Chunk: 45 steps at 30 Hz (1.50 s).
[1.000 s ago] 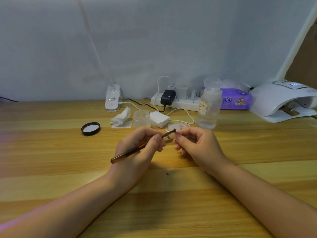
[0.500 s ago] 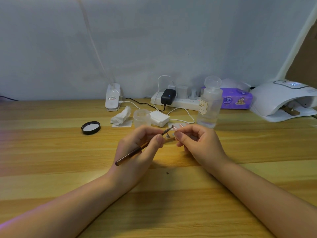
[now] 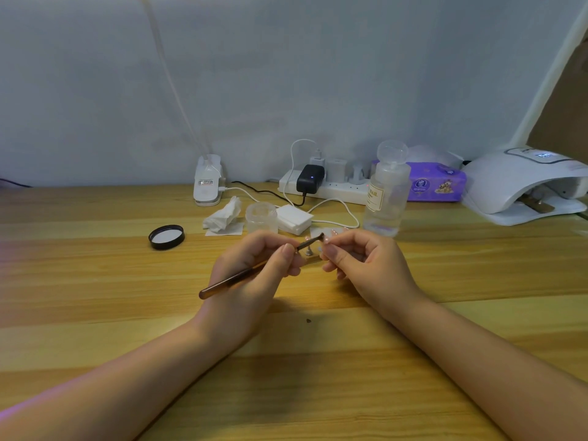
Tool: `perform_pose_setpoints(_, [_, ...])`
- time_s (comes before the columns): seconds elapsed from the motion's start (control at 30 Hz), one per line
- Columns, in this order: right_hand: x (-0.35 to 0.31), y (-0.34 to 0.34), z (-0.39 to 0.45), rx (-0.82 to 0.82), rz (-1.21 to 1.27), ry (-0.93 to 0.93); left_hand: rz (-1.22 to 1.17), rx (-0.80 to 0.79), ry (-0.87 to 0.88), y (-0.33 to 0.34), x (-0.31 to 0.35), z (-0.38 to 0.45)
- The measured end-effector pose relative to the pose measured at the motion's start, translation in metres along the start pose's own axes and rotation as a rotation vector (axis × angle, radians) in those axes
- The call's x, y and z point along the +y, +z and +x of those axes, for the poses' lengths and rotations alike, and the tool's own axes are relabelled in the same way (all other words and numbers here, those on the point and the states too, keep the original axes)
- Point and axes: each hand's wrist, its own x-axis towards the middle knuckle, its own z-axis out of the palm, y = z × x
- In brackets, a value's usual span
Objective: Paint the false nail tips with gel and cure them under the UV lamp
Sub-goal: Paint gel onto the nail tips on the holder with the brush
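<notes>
My left hand (image 3: pixel 251 275) grips a brown gel brush (image 3: pixel 235 279) like a pen, its bristle end raised to the right. The brush tip touches a small false nail tip (image 3: pixel 326 240) that my right hand (image 3: pixel 366 265) pinches between thumb and fingers. Below the two hands a small metal stand (image 3: pixel 308 251) sits on the wooden table (image 3: pixel 95 281). A card with more nail tips (image 3: pixel 334 231) lies just behind my right hand, mostly hidden. The white UV lamp (image 3: pixel 521 183) stands at the far right, its opening facing me.
Behind the hands stand a clear gel jar (image 3: pixel 261 217), a stack of white pads (image 3: pixel 294 219), a crumpled tissue (image 3: pixel 222 215) and a clear liquid bottle (image 3: pixel 386 192). A black lid (image 3: pixel 166 237) lies to the left. A power strip (image 3: pixel 327 186), cables and a purple tissue pack (image 3: pixel 436 183) line the wall.
The brush has tilted a little steeper and its tip has shifted slightly on the nail tip. Both hands stay in the same place.
</notes>
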Motion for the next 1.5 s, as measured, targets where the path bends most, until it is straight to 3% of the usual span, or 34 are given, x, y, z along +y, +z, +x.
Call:
perform_pose_setpoints(0.37, [-0.0009,-0.0003,-0.0014,0.063,-0.066,-0.040,0.051,0.031,0.046,0.0012,-0.0014,-0.0016])
perform_pose_setpoints(0.9, [0.0012,-0.0014,-0.0011,0.130,-0.167,-0.075,0.039,-0.043,0.089,-0.0012,0.0001,-0.0032])
perform_pose_setpoints(1.13, [-0.0010,-0.0004,-0.0006,0.092,-0.229,-0.132,0.093,0.026,0.116,0.0005,-0.0060,-0.0002])
perform_pose_setpoints(1.5, [0.0009,-0.0008,0.0000,0.090,-0.256,-0.143,0.139,0.003,0.085,0.0012,-0.0026,-0.0025])
